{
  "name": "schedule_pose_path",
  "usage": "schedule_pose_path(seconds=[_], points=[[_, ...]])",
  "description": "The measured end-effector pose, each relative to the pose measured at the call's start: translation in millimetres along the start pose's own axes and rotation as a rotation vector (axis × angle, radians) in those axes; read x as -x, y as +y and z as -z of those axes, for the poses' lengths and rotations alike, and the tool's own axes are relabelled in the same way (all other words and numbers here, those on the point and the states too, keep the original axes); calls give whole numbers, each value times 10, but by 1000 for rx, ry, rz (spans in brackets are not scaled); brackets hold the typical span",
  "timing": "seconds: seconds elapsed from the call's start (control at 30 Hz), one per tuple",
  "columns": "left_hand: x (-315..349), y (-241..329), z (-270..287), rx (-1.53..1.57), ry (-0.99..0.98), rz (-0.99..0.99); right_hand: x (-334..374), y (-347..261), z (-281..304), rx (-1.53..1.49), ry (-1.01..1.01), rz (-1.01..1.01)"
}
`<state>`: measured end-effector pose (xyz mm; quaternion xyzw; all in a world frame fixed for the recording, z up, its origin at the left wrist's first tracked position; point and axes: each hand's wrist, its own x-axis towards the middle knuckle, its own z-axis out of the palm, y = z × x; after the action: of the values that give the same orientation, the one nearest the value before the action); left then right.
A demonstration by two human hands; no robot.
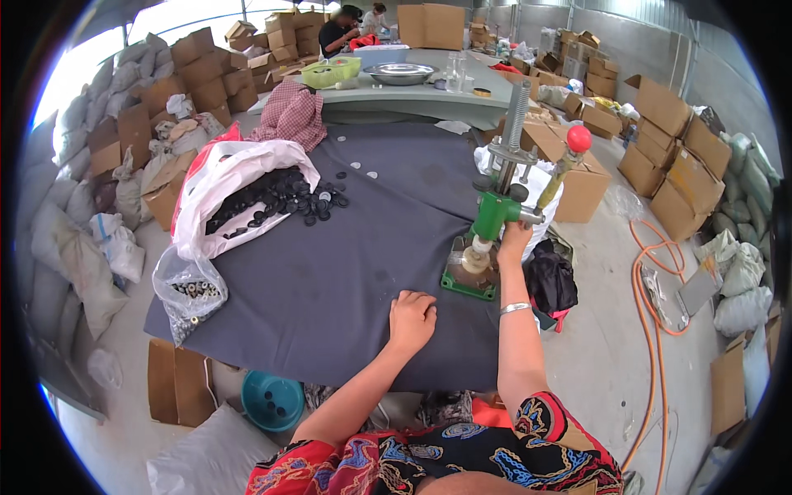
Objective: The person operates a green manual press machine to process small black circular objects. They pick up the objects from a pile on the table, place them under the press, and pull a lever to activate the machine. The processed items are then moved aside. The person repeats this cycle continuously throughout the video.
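My left hand point(412, 320) rests on the dark cloth of the table point(346, 280), its fingers curled in; whatever is inside it, if anything, is hidden. My right hand point(515, 242) reaches up to the right side of a green hand press point(493, 219), beside its body and below the lever. The press hides part of its fingers. This press has a threaded upright rod, a lever with a red ball knob point(578, 139) and a green base. To the left, black round discs point(318, 202) spill from a white and pink sack point(198, 194).
A clear bag of small metal parts point(191, 290) sits at the table's left edge. Behind stands another table with a metal basin point(401, 73) and a green basket point(330, 72); people work beyond it. An orange hose point(652, 322) lies on the right floor. A teal tub point(272, 400) stands below.
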<state>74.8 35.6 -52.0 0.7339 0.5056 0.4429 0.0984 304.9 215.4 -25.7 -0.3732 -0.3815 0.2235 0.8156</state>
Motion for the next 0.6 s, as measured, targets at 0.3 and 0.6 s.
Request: schedule_pose_path(seconds=[0.3,0.6], points=[[-49,-24,-12,38,22,-49,-199,537,-103,-3,-442,-190],[-74,-2,8,65,33,-34,-140,671,-168,-85,-427,-332]])
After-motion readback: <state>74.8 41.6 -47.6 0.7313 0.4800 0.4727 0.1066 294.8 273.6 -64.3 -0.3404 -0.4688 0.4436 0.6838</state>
